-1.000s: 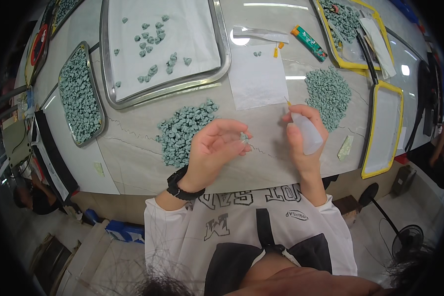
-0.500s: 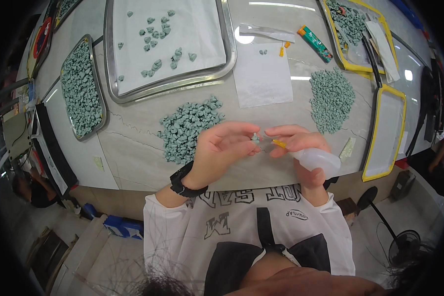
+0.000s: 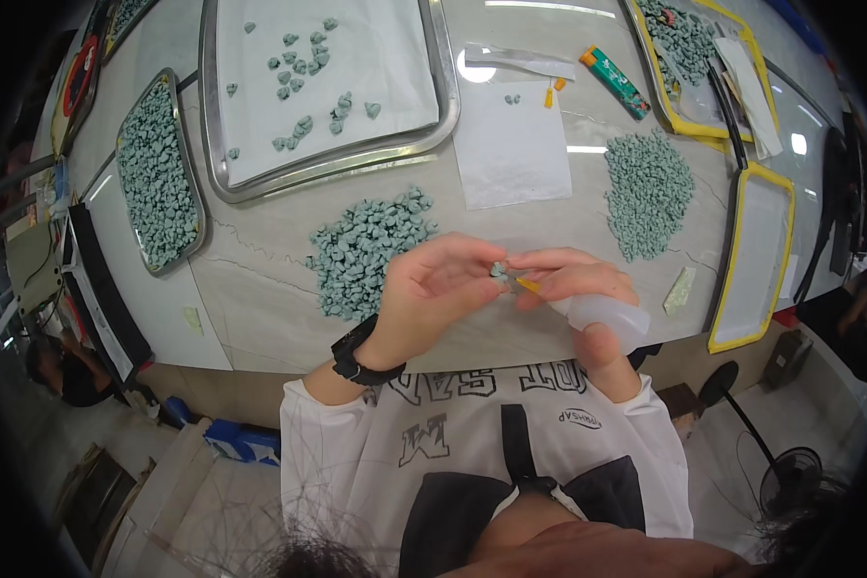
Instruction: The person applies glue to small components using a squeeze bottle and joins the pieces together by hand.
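Note:
Between the thumb and fingertips of my left hand [image 3: 440,279] is a small grey-green piece [image 3: 498,273]. My right hand [image 3: 583,279] is wrapped round a translucent white squeeze bottle [image 3: 612,321], its orange tip [image 3: 528,285] pointing at the piece. Whether the tip touches it I cannot tell. Just beyond my left hand lies a heap of larger grey-green pieces [image 3: 361,250]. Past my right hand spreads a pile of smaller ones [image 3: 648,193].
A metal tray [image 3: 332,166] lined with white paper holds scattered pieces. A white sheet [image 3: 511,159] lies beside it, with orange caps [image 3: 553,93] and a green tube [image 3: 615,83] nearby. A full tray [image 3: 161,173] stands left, a yellow-rimmed tray [image 3: 753,260] right.
My right hand has moved left with the squeeze bottle, bringing the orange tip closer to the piece. My left hand has barely shifted and still pinches the piece.

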Motion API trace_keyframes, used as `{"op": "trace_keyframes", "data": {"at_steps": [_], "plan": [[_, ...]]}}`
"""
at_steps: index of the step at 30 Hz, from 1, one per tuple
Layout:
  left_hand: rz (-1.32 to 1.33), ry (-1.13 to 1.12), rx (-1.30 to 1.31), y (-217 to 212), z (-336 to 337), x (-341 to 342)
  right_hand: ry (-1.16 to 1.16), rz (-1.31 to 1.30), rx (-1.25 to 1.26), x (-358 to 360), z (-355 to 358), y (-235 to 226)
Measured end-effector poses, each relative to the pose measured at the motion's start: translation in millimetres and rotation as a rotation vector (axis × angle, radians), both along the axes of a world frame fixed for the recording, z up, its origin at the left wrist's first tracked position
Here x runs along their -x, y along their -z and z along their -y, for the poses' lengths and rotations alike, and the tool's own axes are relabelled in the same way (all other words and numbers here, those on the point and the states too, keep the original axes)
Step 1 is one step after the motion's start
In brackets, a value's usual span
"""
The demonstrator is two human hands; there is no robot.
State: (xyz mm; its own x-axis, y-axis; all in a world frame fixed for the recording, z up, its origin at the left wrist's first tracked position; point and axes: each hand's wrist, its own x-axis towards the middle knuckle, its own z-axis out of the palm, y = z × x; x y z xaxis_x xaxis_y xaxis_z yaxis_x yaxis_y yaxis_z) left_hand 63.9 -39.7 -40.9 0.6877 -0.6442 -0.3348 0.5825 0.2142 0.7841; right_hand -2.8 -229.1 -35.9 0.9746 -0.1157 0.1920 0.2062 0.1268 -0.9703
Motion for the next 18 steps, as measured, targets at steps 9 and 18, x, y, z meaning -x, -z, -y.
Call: {"op": "trace_keyframes", "data": {"at_steps": [9, 18], "plan": [[-0.056, 0.027, -0.008, -2.4, -0.7, -0.8, -0.102, -0.106, 0.015, 4.0, 6.0, -3.8], [-0.051, 0.007, 0.007, 1.6, -0.7, -0.1, -0.007, -0.035, 0.031, 0.9, 0.2, -1.5]]}}
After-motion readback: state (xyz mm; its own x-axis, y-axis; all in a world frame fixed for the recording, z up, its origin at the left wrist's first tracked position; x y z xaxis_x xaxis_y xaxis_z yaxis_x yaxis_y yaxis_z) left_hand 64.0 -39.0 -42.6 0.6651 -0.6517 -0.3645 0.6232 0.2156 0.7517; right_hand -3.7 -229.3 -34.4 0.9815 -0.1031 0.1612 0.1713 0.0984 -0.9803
